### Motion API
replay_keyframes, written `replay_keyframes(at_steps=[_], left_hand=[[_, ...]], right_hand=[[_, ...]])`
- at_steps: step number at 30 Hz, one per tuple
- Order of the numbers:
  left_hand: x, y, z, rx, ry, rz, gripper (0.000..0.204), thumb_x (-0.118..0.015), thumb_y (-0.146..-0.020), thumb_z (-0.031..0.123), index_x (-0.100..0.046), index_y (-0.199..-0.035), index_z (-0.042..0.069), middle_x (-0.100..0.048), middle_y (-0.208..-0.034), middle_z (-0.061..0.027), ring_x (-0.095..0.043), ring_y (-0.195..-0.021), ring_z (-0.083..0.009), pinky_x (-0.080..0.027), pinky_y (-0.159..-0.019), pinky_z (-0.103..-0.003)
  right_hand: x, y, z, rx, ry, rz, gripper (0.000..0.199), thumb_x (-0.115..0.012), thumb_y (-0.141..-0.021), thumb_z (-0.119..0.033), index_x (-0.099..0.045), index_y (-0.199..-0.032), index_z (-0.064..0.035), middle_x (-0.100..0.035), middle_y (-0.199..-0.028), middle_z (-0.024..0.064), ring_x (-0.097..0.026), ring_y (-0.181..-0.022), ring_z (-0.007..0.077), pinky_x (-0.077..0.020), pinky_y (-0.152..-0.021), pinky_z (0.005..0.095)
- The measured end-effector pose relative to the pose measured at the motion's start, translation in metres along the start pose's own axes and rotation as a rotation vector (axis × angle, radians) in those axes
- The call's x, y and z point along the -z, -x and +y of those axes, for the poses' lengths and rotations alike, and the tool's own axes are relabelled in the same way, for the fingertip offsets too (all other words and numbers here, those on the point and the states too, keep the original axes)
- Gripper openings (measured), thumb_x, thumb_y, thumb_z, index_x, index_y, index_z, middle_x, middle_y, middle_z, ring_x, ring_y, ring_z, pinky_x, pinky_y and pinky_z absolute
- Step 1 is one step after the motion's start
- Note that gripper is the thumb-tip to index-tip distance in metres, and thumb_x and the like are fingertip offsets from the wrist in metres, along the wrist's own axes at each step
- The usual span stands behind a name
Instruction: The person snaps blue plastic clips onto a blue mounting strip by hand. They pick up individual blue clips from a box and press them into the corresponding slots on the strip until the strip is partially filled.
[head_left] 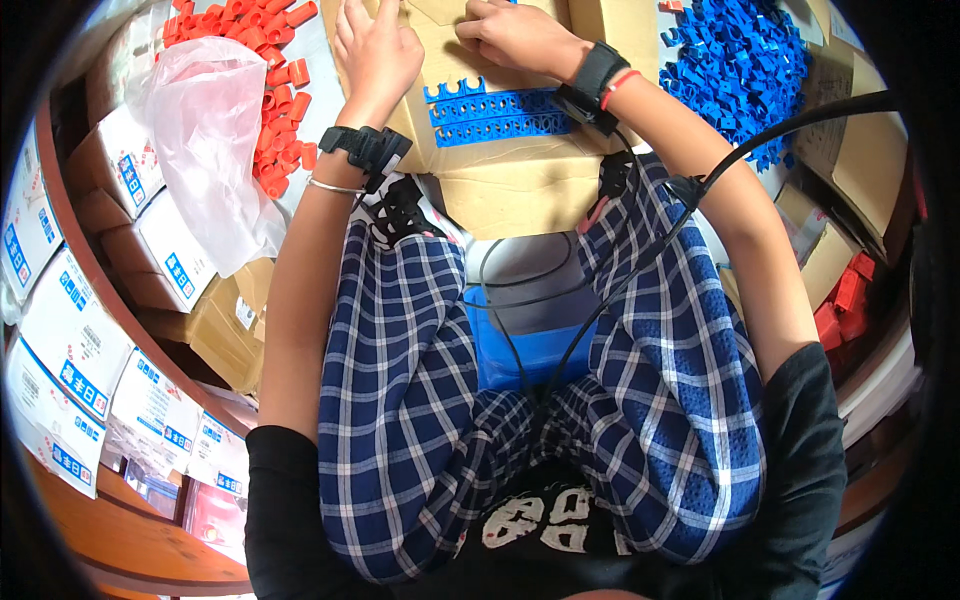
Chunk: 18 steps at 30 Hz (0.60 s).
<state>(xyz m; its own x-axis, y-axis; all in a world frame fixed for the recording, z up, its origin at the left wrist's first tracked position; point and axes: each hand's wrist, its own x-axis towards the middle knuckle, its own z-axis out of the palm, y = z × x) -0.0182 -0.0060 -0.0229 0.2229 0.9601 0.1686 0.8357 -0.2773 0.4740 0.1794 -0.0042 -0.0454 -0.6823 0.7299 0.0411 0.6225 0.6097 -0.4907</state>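
My left hand (378, 50) is at the top edge over the left side of an opened cardboard box (520, 190). Its fingers look bent, and their tips run out of the picture. Farther right, my right hand (522, 40) hovers over the cardboard, fingers curled inward. Whatever either hand holds is hidden. A bit of blue plastic shows at the top edge beside the right hand. Below the hands, blue plastic pipe clips (500, 118) lie in joined rows on the cardboard, with a shorter row above them at the left.
Short red pipe pieces (284, 125) lie at left beside a clear plastic bag (215, 140). A heap of loose blue clips (735, 75) spreads at right. White cartons (85, 320) line the left. A black cable (770, 135) crosses my right arm. A blue stool (530, 335) stands between my legs.
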Motion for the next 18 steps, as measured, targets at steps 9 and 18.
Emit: replay_keyframes(at_steps=[9, 18], left_hand=[[0.009, -0.003, 0.010, -0.039, -0.004, 0.047, 0.026, -0.051, -0.083, 0.004, -0.057, -0.108, 0.006, -0.031, -0.141, -0.0286, -0.029, -0.128, -0.0467, -0.023, -0.108, -0.052], [0.009, -0.001, 0.015, 0.026, 0.038, 0.022, 0.026, -0.051, -0.085, 0.006, -0.057, -0.110, 0.009, -0.026, -0.145, -0.0260, -0.026, -0.132, -0.0453, -0.022, -0.108, -0.050]], right_hand=[[0.004, 0.022, -0.006, -0.143, -0.198, -0.241, 0.012, -0.060, -0.076, -0.007, -0.057, -0.087, -0.0105, -0.056, -0.087, 0.0099, -0.060, -0.080, 0.0316, -0.0481, -0.070, 0.0411], [-0.006, 0.029, -0.002, -0.162, -0.270, -0.192, 0.029, -0.066, -0.076, -0.010, -0.056, -0.103, -0.0084, -0.059, -0.096, 0.0114, -0.060, -0.089, 0.0328, -0.0492, -0.077, 0.0399]])
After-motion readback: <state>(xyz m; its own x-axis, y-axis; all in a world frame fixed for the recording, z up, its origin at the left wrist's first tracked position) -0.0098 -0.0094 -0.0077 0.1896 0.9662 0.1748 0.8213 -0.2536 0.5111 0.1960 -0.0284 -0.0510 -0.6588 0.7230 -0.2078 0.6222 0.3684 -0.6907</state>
